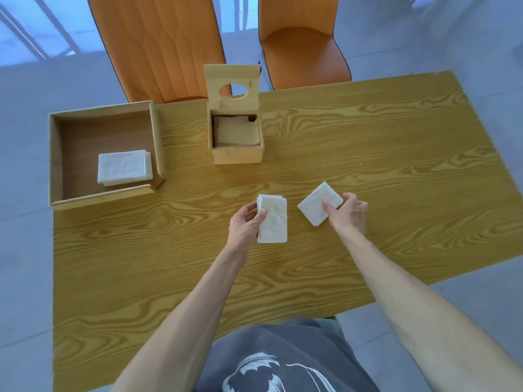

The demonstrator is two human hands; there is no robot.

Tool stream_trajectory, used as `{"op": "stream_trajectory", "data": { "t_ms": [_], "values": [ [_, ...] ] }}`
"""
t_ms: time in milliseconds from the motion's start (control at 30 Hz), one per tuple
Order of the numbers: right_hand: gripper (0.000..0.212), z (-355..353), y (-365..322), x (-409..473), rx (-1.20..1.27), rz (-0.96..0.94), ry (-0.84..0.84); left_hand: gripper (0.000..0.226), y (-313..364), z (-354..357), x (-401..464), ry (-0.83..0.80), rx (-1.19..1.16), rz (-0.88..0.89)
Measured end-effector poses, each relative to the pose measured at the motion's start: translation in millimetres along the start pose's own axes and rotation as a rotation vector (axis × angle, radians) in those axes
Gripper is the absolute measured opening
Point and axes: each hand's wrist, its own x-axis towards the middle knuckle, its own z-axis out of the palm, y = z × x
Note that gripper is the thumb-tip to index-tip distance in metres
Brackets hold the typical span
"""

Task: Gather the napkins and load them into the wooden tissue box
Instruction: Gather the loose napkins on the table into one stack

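Note:
The wooden tissue box stands at the table's far middle with its lid flipped up, and white napkins lie inside. My left hand grips a stack of white napkins by its left edge, at the middle of the table. To the right of it, my right hand pinches a second, tilted napkin stack. A third napkin stack lies in the wooden tray at the left.
The yellow wood-grain table ends close behind the box. Two orange chairs stand beyond the far edge. The tray overhangs the table's left edge.

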Motion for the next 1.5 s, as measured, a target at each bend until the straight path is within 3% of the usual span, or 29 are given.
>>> {"op": "stream_trajectory", "data": {
  "t_ms": [200, 400, 567, 667, 833, 1033, 1167, 1333, 1500],
  "values": [
    [0.041, -1, -1, 5, 0.085, -0.005, 0.006, 0.036, -2, 7, 5, 0.003, 0.021, -0.019],
    [0.035, 1, -4, -4, 0.487, -0.091, -0.022, 0.032, -3, 7, 9, 0.001, 0.018, -0.026],
    [0.013, -2, -7, -16, 0.691, -0.187, -0.098, 0.029, -5, 1, 7, 0.002, 0.025, -0.040],
    [0.023, -4, -11, -25, 0.686, -0.216, -0.115, 0.027, -7, -5, 5, 0.011, 0.023, -0.046],
    [0.017, 1, -13, -43, 0.727, -0.258, -0.342, 0.027, -12, -17, -1, 0.002, 0.012, -0.061],
    [0.022, 34, -15, -72, 0.577, -0.306, -0.544, 0.025, -17, -27, -8, 0.009, -0.022, -0.069],
    [0.011, 52, -17, -84, 0.488, -0.343, -0.540, 0.025, -20, -34, -13, 0.002, -0.029, -0.090],
    [0.029, 61, -23, -96, 0.353, -0.416, -0.416, 0.029, -20, -41, -18, -0.021, -0.040, -0.094],
    [0.028, 63, -25, -104, 0.342, -0.427, -0.384, 0.037, -19, -44, -26, -0.035, -0.088, -0.112]
  ]
}}
